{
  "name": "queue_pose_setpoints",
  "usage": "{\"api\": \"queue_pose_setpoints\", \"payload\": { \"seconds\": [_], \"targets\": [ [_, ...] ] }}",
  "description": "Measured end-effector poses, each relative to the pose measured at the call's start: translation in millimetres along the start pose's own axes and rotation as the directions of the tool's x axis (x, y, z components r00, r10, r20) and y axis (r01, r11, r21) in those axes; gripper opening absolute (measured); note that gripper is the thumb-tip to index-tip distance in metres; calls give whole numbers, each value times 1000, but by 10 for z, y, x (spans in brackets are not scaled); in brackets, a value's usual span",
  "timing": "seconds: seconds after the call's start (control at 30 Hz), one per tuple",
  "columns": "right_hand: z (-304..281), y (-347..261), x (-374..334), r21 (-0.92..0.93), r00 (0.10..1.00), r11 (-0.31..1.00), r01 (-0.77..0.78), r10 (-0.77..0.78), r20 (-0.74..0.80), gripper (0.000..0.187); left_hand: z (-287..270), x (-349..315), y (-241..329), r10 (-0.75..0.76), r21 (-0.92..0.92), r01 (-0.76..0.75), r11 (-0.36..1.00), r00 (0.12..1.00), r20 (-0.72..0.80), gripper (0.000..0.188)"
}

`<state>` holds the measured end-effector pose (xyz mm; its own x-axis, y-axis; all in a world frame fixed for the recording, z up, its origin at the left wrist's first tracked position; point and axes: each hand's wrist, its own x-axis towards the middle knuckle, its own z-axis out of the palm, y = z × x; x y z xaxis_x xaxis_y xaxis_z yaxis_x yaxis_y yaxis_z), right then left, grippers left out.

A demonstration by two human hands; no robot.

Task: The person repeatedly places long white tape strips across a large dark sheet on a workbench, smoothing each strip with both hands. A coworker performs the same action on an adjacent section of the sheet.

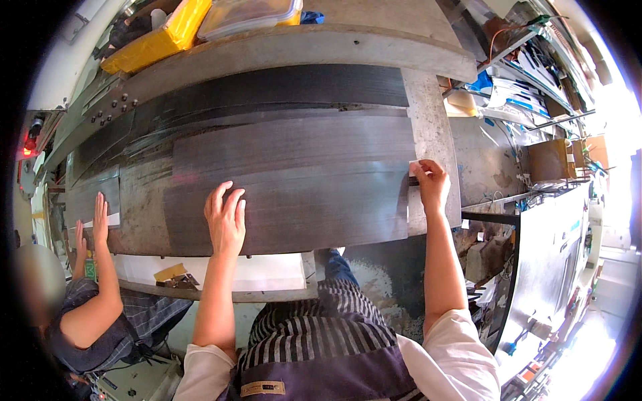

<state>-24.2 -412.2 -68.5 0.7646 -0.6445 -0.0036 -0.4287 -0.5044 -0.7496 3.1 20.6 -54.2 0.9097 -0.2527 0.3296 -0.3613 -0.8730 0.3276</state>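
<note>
A wide dark grey sheet with a dull sheen lies across the metal worktable in front of me. Over its near left part is my left hand, fingers curved and apart, with nothing held. At the sheet's right edge, my right hand pinches a small flat piece, pale on top with a dark part below; its kind is too small to tell. Farther back lies a second dark sheet, long and narrow.
A co-worker sits at the left, both hands over a smaller dark sheet. A raised metal bar runs along the far edge, with a yellow box and a lidded clear container behind. Cluttered racks stand at the right.
</note>
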Motion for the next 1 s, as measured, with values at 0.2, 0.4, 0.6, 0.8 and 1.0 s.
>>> {"api": "queue_pose_setpoints", "payload": {
  "seconds": [0.2, 0.4, 0.6, 0.8, 1.0],
  "targets": [
    [35, 53, 112, -89, 996, 993, -74, 78, 36, 27, 114, -1, -84, -20, 14, 19, 1000, 997, 76, 20],
    [25, 58, 224, -176, 988, 980, -98, 117, 103, 29, 109, -14, -83, -37, 30, 35, 999, 997, 64, 20],
    [-208, 42, 401, 277, 922, 905, -323, 235, 309, 17, 80, -1, -109, -43, -31, 43, 999, 999, 9, 19],
    [500, -802, 303, 56, 877, 887, 458, -461, 136, 13, -72, -1, -128, -98, -275, 53, 960, 983, -155, 18],
    [1316, -1364, 629, -212, 664, 638, 740, -647, 375, 10, -254, -205, 153, 33, -138, -41, 990, 998, -60, 23]
  ]
}}
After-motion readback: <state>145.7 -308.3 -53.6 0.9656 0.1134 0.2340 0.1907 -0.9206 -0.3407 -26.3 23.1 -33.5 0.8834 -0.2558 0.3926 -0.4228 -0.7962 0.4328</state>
